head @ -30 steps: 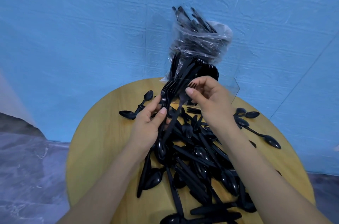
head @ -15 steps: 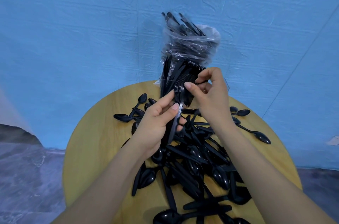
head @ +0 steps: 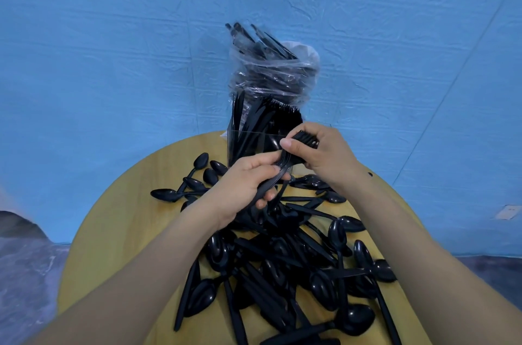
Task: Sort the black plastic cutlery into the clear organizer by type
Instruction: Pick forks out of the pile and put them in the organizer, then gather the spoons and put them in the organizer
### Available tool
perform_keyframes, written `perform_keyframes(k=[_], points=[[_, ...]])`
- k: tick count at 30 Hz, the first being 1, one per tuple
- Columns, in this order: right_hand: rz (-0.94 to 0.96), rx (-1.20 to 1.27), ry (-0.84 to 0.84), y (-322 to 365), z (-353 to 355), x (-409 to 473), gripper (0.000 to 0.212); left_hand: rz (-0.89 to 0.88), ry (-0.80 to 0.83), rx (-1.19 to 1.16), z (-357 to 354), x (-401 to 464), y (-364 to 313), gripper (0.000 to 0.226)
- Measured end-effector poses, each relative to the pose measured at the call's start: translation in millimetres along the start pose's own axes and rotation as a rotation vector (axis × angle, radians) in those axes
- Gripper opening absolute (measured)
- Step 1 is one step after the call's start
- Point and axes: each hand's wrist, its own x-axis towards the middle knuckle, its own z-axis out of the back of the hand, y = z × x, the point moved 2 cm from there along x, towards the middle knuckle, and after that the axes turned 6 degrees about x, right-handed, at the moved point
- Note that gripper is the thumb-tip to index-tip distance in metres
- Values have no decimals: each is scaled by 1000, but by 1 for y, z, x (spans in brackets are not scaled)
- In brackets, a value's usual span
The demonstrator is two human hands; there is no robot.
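**Stack of forks held over the desk in front of the clear organizer**

At upper centre of the frame, the clear organizer point(head: 248, 144) stands upright at the far edge of the round wooden desk point(head: 118, 231). Black cutlery stands on end inside it: long handles on the left part and a row of fork tines on the right part. The inner dividers cannot be made out through the clear walls. Directly behind it and rising higher stands a crumpled clear plastic bag point(head: 275, 76) packed with more black cutlery, the handles poking out of its top toward the upper left.

The left hand point(head: 245, 189) grips a stack of forks point(head: 278, 169) by the handles, its fingers curled round them. The right hand point(head: 324, 152) pinches the tined end of the same stack, thumb pressed on the near side and fingers curled over the top. The stack lies just in front of the organizer's right part; whether it touches the wall cannot be told.

A loose pile of cutlery point(head: 282, 260), mostly spoons and straight handles, covers the centre and lower right of the desk. The forearms hide part of the pile, and the bottom edge of the frame cuts it off. Separate spoons point(head: 169, 194) lie at centre left.

No writing or brand can be read on any item.
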Motion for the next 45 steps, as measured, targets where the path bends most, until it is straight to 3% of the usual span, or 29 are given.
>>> perform_keyframes(k=[8,13,16,18,24,29,35,37,41,45], points=[[32,-113,-84,-11,28,33,18,-113,2,286,2,45,-7,33],[48,-168,-271,-17,54,57,22,-306,-265,963,26,75,4,35],[56,-194,-337,-19,65,71,18,-340,-272,1332,36,84,15,44],[68,-226,-390,-18,69,80,17,-325,-250,1442,40,87,21,50],[180,-406,-472,-15,61,100,18,-349,-265,1469,41,86,23,51],[369,-826,-279,-19,19,103,26,-356,-260,1498,42,85,25,53],[532,-1044,-178,-50,-1,95,35,-350,-278,1521,41,84,28,56],[504,-1129,-128,-58,-4,91,43,-331,-275,1524,40,84,28,58],[374,-1108,-66,-52,2,79,59,-298,-254,1500,38,79,27,61],[301,-889,-185,-46,26,43,50,-278,-265,1335,31,63,34,52]])
